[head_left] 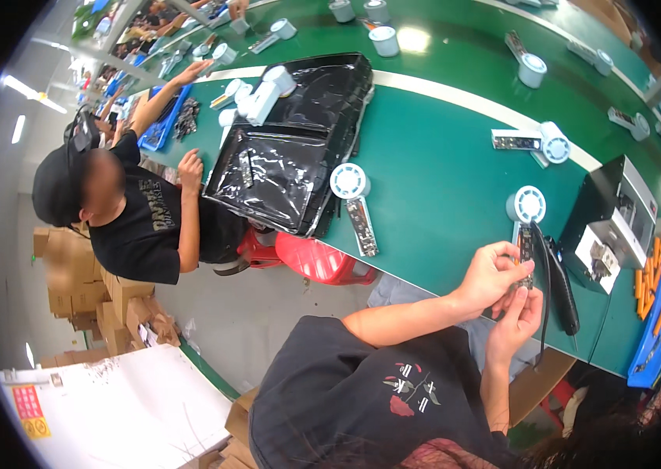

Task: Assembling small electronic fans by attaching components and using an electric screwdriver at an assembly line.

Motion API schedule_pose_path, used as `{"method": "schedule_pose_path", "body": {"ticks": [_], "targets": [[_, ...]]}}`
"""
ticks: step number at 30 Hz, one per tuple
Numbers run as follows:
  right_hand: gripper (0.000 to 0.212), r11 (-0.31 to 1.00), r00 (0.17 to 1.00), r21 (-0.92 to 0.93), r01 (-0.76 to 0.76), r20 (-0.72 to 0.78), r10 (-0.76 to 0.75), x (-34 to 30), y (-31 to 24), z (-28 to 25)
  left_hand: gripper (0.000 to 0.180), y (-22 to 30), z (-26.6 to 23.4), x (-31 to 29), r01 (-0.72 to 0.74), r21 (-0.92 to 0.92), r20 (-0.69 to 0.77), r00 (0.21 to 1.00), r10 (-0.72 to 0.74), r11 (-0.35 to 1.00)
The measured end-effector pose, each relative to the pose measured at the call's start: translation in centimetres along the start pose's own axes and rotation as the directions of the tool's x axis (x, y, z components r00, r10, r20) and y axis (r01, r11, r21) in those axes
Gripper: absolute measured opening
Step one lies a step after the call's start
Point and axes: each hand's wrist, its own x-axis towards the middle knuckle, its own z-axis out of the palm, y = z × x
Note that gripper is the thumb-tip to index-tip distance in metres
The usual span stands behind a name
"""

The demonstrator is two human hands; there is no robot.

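Note:
Both my hands are at the lower end of a white handheld fan [528, 205], which lies on the green bench with its round grille facing up. A narrow dark circuit board [526, 244] with small parts runs along its handle. My left hand [494, 275] pinches the board's edge from the left. Just below, my right hand [519, 313] has its thumb and fingers closed at the board's bottom end. Right beside them lies a black electric screwdriver [562, 293] with its cable. My fingers cover the lower handle.
A silver-and-black box machine [612, 223] stands right, near orange cylinders [646, 285] and a blue tray [656, 328]. Another opened fan [351, 181] lies left of my hands, before a black plastic-lined tray [279, 164]. A co-worker [143, 211] works at left by red stools [318, 258]. More fans line the far belt [455, 55].

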Motion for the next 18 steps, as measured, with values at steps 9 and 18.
{"method": "schedule_pose_path", "body": {"ticks": [9, 18], "targets": [[0.015, 0.962, 0.980, -0.207, 0.181, 0.117, -0.159, 0.8, 0.7, -1.3, 0.019, -0.3, -0.8, 0.6, 0.031, -0.119, 0.053, 0.998, -0.025, 0.992], [0.012, 0.971, 0.876, -0.236, -0.047, 0.457, 0.153, -1.4, -3.9, -6.6, 0.026, 0.2, -1.7, 0.5, -0.047, 0.329, 0.075, 0.997, 0.024, 0.943]]}}
